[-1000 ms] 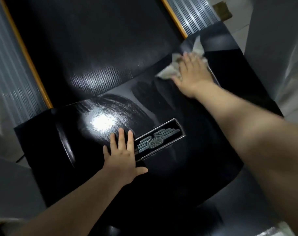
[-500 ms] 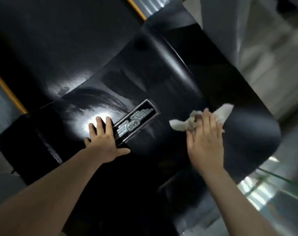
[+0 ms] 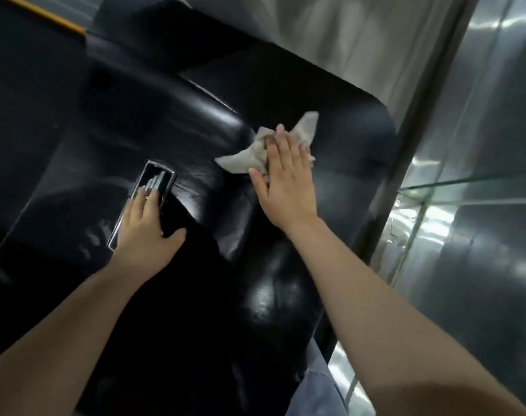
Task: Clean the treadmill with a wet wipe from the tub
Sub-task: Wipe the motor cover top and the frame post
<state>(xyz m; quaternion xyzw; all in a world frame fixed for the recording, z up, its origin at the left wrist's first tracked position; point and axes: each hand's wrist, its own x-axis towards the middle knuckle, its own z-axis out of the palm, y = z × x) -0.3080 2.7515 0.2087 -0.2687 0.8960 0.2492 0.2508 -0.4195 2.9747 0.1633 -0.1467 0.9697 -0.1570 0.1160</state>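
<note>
The treadmill's glossy black motor cover (image 3: 171,121) fills most of the head view. A crumpled, greyish wet wipe (image 3: 246,156) lies on its right half. My right hand (image 3: 285,178) presses flat on the wipe, fingers together, with the wipe's corners sticking out above and to the left. My left hand (image 3: 147,229) rests flat on the cover, fingers spread, overlapping the lower part of the chrome-framed logo badge (image 3: 153,181). The tub is not in view.
The treadmill belt with its orange edge stripe (image 3: 48,13) lies at the top left. A metal post (image 3: 417,163) and a glass panel (image 3: 471,187) stand close along the cover's right edge. Blue fabric (image 3: 315,388) shows at the bottom.
My right hand has dragged the wipe from the cover's far corner towards its near right part. The camera has swung right. My left hand now covers part of the badge.
</note>
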